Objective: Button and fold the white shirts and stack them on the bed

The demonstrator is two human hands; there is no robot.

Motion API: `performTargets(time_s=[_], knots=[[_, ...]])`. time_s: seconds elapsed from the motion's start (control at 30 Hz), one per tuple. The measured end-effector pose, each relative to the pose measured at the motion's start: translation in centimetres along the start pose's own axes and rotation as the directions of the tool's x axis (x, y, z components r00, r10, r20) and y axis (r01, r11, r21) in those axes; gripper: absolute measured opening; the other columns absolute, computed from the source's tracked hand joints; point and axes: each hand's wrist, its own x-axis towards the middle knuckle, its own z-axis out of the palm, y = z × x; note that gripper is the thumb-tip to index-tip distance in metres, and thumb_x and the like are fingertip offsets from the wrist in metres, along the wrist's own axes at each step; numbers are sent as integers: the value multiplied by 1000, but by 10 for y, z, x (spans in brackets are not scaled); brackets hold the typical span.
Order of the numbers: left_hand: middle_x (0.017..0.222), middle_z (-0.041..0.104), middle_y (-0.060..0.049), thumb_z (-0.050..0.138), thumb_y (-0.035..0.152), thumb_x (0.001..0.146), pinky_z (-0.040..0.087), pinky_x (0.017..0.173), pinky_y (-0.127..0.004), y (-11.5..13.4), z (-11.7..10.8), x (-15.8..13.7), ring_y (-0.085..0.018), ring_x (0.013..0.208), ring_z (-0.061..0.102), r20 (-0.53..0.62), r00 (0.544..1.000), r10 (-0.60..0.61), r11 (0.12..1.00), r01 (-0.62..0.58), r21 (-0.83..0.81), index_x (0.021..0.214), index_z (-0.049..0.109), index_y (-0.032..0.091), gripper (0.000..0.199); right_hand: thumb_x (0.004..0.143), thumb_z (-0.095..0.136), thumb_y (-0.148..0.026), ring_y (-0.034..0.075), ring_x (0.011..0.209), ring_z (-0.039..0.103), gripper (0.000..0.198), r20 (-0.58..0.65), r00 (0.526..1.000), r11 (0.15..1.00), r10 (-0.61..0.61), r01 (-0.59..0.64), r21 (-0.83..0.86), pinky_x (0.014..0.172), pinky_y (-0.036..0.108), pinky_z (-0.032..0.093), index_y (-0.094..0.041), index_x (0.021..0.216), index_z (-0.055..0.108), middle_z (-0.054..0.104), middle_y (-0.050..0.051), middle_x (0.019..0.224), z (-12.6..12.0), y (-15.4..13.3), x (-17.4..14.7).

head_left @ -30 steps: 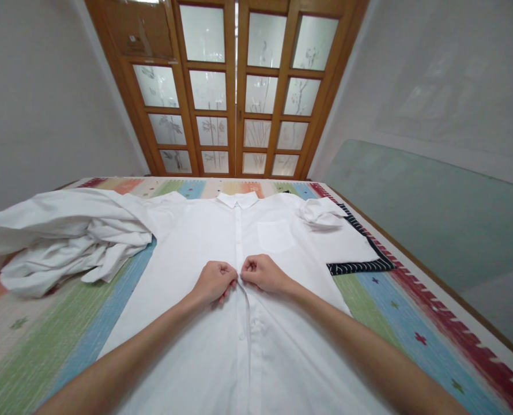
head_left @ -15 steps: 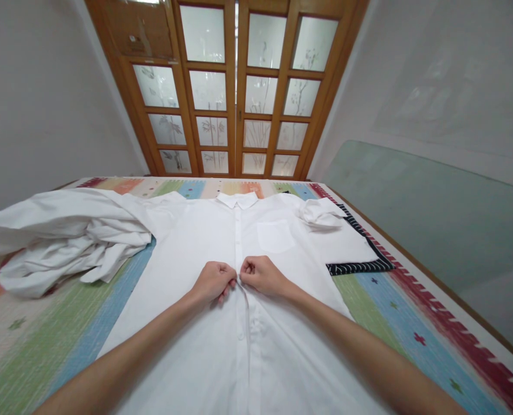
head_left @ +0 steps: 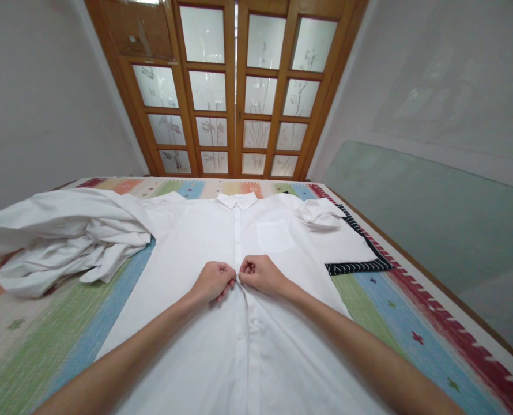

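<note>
Striped cover (head_left: pixel 87 328): it lies underneath, as our working surface.
White shirt (head_left: pixel 187 230): it lies flat on this cover, front upward, probably so we can reach the whole placket (head_left: pixel 237 248).
Left hand (head_left: pixel 215 281): narrow, pinching the placket.
Right hand (head_left: pixel 263 273): pinching just beside, perhaps to steady both edges.
Button (head_left: pixel 240 336): below our hands; between our fingertips, we cannot tell.

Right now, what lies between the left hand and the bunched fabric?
Head view: from the left hand, part of the shirt, then striped cloth, up to the bunched fabric.
</note>
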Motion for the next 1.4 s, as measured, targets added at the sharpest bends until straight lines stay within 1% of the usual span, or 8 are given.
performTargets(time_s=[0.17,0.33,0.57,0.8,0.9,1.07,1.27,1.4], knots=[[35,43,8,49,18,74,21,30,-15,0,0,0,-4,25,33,-5,1000,24,1000,-24,-6,58,51,17,17,68,59,-8,9,53,52,10,12,1000,999,-23,23,24,55,19,39,-14,73,65,57,-5,54,-1,-1,0],[37,44,8,51,22,76,21,29,-15,-3,1,1,-4,25,33,-14,999,47,999,-47,1,59,52,17,17,67,60,-7,9,54,53,12,28,999,1000,17,-17,9,54,18,39,-14,74,65,59,-4,57,-2,-3,0],[37,46,8,52,22,76,21,27,-16,-6,1,4,-5,25,34,0,999,45,999,-45,-12,60,52,17,17,71,60,-10,8,49,50,6,70,996,998,48,-50,33,52,18,38,-14,73,63,57,-6,54,-2,0,0],[39,51,6,56,28,76,29,28,-17,-4,-2,5,-8,27,42,63,995,74,997,-72,-30,59,52,17,20,72,59,-9,8,51,50,7,75,995,996,72,-75,40,51,19,36,-15,73,63,57,-6,54,-2,4,2],[39,52,5,55,28,77,30,28,-17,-3,-3,4,-8,27,45,71,994,86,996,-87,4,60,53,17,20,72,59,-9,8,52,50,7,76,994,996,74,-77,37,51,19,35,-15,73,64,57,-5,55,-1,5,2],[40,53,6,50,21,76,30,28,-17,-1,-3,1,-8,26,46,60,990,126,988,-130,78,64,56,16,14,71,60,-9,8,53,51,6,75,996,999,48,-48,-10,52,19,35,-14,72,64,58,-4,57,2,6,4],[39,54,6,50,16,74,31,29,-16,-1,-6,2,-8,27,47,21,985,173,965,-173,197,63,57,16,13,70,61,-10,8,55,51,6,67,998,1000,20,-18,-24,53,19,36,-14,71,64,59,-4,59,1,9,4],[39,53,6,51,19,75,30,28,-16,-5,-10,8,-9,27,47,25,989,143,974,-146,172,63,56,16,14,69,59,-10,8,53,50,7,80,996,999,29,-31,14,52,19,36,-15,71,64,58,-5,57,-1,11,4]])
